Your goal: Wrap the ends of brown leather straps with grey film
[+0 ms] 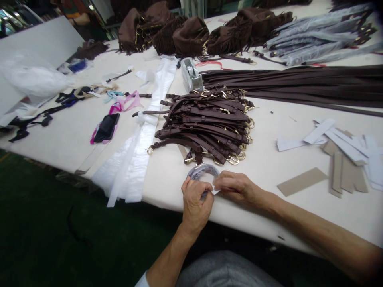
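Observation:
Near the front edge of the table, my left hand [198, 201] is closed around the lower side of a shiny grey ring-shaped coil [203, 170], which looks wrapped in clear film. My right hand [235, 185] meets it from the right, with thumb and fingers pinched on a small white strip [214, 191] at the coil's lower right side. The fingers hide part of both. Just beyond the coil lies a pile of dark brown straps [203, 123] with gold-coloured clasps. It does not touch my hands.
White plastic sleeves [128, 163] hang over the front edge at left, near a phone [107, 127]. A grey tape dispenser [191, 75] stands behind the straps. Long brown strips [299, 85], fringed bags [191, 36] and film-wrapped straps [317, 38] lie farther back. Card pieces [302, 181] are scattered right.

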Tool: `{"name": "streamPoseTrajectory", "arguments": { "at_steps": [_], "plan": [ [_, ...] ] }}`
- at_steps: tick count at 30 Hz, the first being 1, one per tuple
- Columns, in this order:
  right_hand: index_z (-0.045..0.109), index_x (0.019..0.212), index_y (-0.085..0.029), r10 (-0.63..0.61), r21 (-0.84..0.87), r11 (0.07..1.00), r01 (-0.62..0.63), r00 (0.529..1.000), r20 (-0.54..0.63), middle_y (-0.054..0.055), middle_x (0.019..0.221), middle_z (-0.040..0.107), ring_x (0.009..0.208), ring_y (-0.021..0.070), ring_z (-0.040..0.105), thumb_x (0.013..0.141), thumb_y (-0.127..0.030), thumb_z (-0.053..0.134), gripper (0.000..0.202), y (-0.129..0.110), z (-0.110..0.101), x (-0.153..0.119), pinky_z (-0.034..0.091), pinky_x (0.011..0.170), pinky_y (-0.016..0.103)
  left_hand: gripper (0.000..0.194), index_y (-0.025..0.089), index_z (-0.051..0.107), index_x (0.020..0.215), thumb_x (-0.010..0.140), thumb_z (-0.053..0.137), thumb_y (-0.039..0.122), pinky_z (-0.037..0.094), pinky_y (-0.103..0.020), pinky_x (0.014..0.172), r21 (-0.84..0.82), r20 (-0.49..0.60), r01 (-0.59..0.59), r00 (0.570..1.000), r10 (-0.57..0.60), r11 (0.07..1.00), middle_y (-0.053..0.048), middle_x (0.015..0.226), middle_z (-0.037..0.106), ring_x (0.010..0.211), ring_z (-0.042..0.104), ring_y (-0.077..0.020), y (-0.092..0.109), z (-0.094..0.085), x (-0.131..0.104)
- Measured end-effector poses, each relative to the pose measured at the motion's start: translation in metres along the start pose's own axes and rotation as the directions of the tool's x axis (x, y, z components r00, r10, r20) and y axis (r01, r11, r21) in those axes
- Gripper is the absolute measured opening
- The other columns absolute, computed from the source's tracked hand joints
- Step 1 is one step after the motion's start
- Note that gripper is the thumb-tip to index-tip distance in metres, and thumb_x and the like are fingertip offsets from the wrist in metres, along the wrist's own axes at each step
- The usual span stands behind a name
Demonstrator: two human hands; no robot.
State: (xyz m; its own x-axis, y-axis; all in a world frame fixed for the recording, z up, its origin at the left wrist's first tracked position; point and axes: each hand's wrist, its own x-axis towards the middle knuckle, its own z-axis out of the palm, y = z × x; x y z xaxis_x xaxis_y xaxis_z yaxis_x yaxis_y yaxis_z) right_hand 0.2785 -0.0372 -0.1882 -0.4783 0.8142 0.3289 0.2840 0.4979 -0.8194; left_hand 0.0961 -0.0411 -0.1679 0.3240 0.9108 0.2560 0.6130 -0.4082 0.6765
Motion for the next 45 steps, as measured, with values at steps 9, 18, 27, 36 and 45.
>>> {"name": "streamPoseTrajectory", "arguments": {
  "at_steps": [9,18,27,36,45],
  "plan": [
    [0.062,0.096,-0.015,0.005,0.002,1.000,-0.005,0.997,0.076,0.010,0.102,0.060,0.090,0.0142,0.058,0.086,-0.013,0.049,0.017,-0.006,-0.007,-0.001,0.046,0.082,0.025,0.017,0.023,0.056,0.080,0.081,0.050,0.007,0.029,-0.042,0.096,0.029,0.071,-0.152,0.986,0.150,0.988,0.004,0.074,0.062,0.076,0.057,-0.0148,-0.006,-0.004,-0.001],
    [0.057,0.095,-0.015,0.037,-0.023,0.999,-0.036,0.997,0.063,0.009,0.093,0.059,0.087,0.0155,0.055,0.091,-0.024,0.047,0.014,-0.001,0.002,-0.001,0.047,0.078,0.027,0.015,0.022,0.055,0.074,0.083,0.049,0.010,0.028,-0.043,0.099,0.044,0.146,-0.207,0.969,0.198,0.977,0.003,0.076,0.063,0.078,0.057,-0.0150,-0.008,-0.010,0.001],
    [0.053,0.088,-0.015,0.061,-0.196,0.979,-0.053,0.998,0.033,0.008,0.087,0.056,0.080,0.0158,0.052,0.092,-0.023,0.043,0.013,-0.004,0.012,-0.003,0.046,0.073,0.028,0.008,0.019,0.054,0.086,0.079,0.059,0.018,0.038,-0.044,0.096,0.157,0.139,-0.297,0.951,0.276,0.942,0.000,0.075,0.063,0.074,0.059,-0.0162,-0.014,-0.009,0.001],
    [0.050,0.087,-0.017,0.007,-0.319,0.948,0.008,0.999,0.044,0.007,0.087,0.058,0.076,0.0158,0.053,0.095,-0.024,0.034,0.019,-0.005,0.019,-0.005,0.047,0.068,0.027,0.011,0.019,0.059,0.085,0.079,0.052,0.012,0.045,-0.044,0.088,0.335,0.013,-0.362,0.925,0.380,0.870,-0.001,0.070,0.060,0.071,0.058,-0.0180,-0.005,-0.005,-0.006],
    [0.054,0.083,-0.019,0.015,-0.249,0.968,0.017,0.992,0.126,0.006,0.081,0.061,0.067,0.0149,0.057,0.093,-0.026,0.038,0.020,-0.022,0.000,0.014,0.046,0.058,0.023,0.019,0.020,0.058,0.075,0.081,0.041,0.012,0.049,-0.040,0.079,0.424,-0.154,-0.411,0.845,0.511,0.807,0.001,0.061,0.060,0.057,0.057,-0.0147,-0.040,0.016,-0.007]
  ]
}}
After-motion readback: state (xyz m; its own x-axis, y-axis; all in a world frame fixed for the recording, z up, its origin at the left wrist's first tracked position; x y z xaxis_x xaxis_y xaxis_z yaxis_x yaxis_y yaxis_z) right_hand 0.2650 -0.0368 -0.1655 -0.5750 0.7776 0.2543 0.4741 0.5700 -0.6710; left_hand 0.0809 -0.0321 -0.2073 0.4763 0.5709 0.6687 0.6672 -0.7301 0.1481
